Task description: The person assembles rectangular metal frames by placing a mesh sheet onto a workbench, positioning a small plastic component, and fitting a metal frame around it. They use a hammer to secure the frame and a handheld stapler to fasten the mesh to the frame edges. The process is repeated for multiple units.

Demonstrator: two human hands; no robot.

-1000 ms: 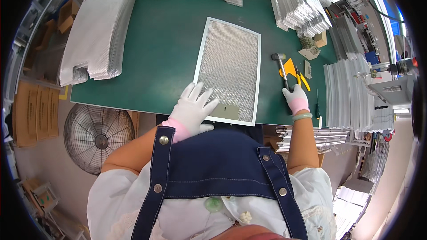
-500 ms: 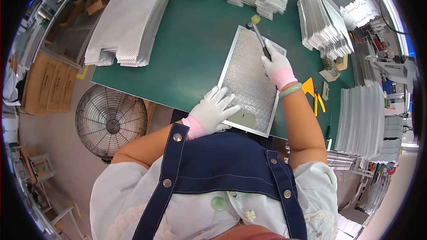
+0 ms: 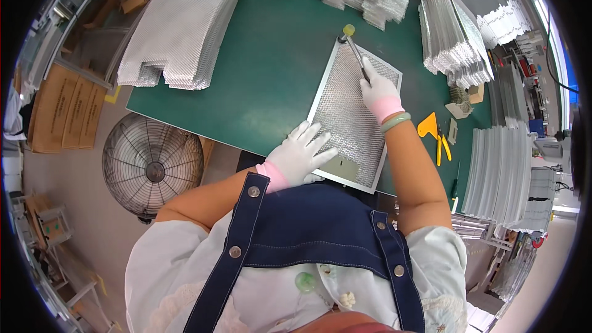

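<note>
A rectangular metal mesh filter panel lies on the green table in front of me. My left hand, in a white glove, rests flat with fingers spread on the panel's near left corner. My right hand, also gloved, grips the handle of a small mallet. The mallet's yellowish head sits at the panel's far left corner.
A stack of mesh sheets lies at the far left of the table. Piles of folded metal parts stand at the far right, with more stacks to my right. Yellow-handled pliers lie by my right forearm. A floor fan stands at left.
My right hand left the tools at the right, took up the mallet and carried it to the panel's far corner. The left hand stayed on the panel. The view has shifted.
</note>
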